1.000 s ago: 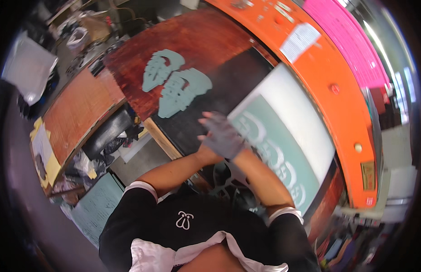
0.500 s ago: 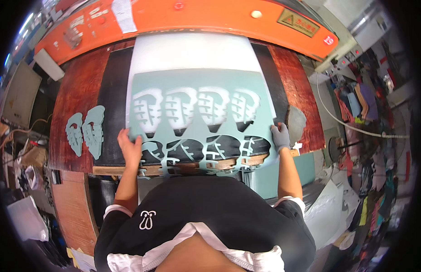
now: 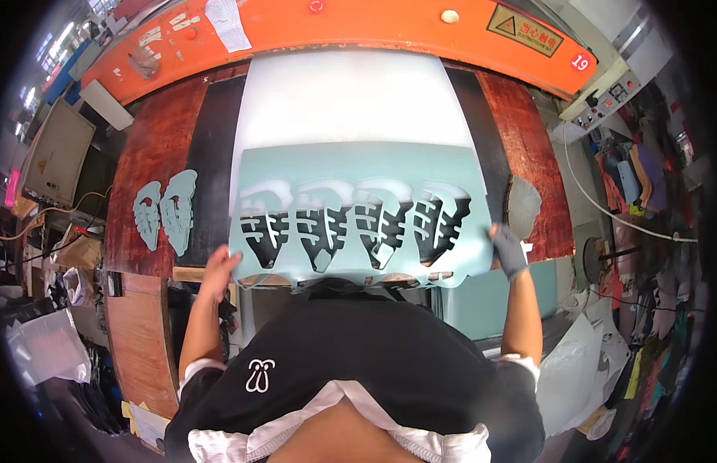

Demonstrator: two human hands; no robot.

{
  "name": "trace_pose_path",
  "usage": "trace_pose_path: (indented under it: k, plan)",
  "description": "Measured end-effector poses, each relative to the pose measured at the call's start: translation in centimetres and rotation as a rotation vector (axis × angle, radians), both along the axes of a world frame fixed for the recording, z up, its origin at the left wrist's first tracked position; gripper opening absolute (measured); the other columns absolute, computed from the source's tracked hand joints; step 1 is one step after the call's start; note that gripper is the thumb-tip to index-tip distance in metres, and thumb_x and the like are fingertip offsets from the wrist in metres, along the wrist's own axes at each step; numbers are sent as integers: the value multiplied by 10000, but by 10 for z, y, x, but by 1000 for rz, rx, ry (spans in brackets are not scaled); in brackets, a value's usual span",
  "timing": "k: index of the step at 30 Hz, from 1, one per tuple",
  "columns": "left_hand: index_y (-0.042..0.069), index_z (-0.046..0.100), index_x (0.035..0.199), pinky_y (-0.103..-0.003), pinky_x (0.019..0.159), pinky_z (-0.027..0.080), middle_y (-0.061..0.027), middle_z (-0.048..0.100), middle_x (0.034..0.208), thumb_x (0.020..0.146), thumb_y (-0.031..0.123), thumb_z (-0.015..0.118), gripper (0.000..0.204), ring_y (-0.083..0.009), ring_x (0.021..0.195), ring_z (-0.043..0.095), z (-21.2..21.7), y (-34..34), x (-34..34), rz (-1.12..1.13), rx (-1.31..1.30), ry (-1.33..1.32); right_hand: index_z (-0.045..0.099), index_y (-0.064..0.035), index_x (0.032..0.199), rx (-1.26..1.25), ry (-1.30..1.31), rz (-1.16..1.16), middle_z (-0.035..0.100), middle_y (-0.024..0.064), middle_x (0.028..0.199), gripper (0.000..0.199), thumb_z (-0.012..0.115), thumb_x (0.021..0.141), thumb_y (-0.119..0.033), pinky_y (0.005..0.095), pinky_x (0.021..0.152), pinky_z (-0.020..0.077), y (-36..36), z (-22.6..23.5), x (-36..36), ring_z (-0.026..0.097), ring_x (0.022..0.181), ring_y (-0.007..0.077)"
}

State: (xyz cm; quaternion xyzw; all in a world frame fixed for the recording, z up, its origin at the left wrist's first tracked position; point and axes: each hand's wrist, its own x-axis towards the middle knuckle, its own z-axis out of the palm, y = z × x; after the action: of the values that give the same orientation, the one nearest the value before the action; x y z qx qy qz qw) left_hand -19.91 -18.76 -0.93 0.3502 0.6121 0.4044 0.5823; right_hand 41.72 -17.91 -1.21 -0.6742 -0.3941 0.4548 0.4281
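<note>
A pale blue-green sheet (image 3: 358, 158) with a row of shoe-upper-shaped cut-outs lies before me. Its far part rests on a white cutting board (image 3: 350, 96), while its near part sags over the table's front edge. My left hand (image 3: 221, 270), bare, pinches the sheet's left edge near the front corner. On the opposite edge, my right hand (image 3: 510, 253) in a grey glove grips the sheet, its fingers partly hidden. Through the cut-outs the black work surface shows. Left of the board lie two piles of cut blue-green pieces (image 3: 179, 214), (image 3: 148, 216).
An orange machine beam (image 3: 374, 27) spans the far side of the table. A control box (image 3: 609, 100) with knobs sits at far right. Beside my right hand lies a grey rounded piece (image 3: 523, 207). Blue-green sheeting (image 3: 501, 301) is below the table's front edge on the right.
Both hands have drawn the sheet toward me, off more of the white board. Its nearer row of cut-outs now hangs over the front edge. My view has also shifted slightly.
</note>
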Motion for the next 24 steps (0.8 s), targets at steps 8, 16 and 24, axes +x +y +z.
trace_pose_path:
  k: [8,16,24]
  plan:
    - [69,585,892,-282,562,446,8,569,779,875,261,594,193,-100,667,520,17,150,23,131,56,73,633,4,991,6,74,-80,629,50,872,301,616,830,-250,285,719,456,131,15,-32,563,785,140]
    - [89,463,762,-246,378,365,4,439,550,942,282,514,268,-92,423,422,62,99,41,-175,247,125,580,6,1044,314,100,-141,583,47,946,339,584,853,-274,298,823,428,-78,60,-37,524,905,144]
    - [-1,542,794,-256,496,396,-26,512,634,945,289,511,329,-91,547,470,75,117,147,-1090,614,406,606,0,1112,-57,102,-637,626,99,1002,433,588,850,-343,306,846,435,-258,31,-127,568,939,173]
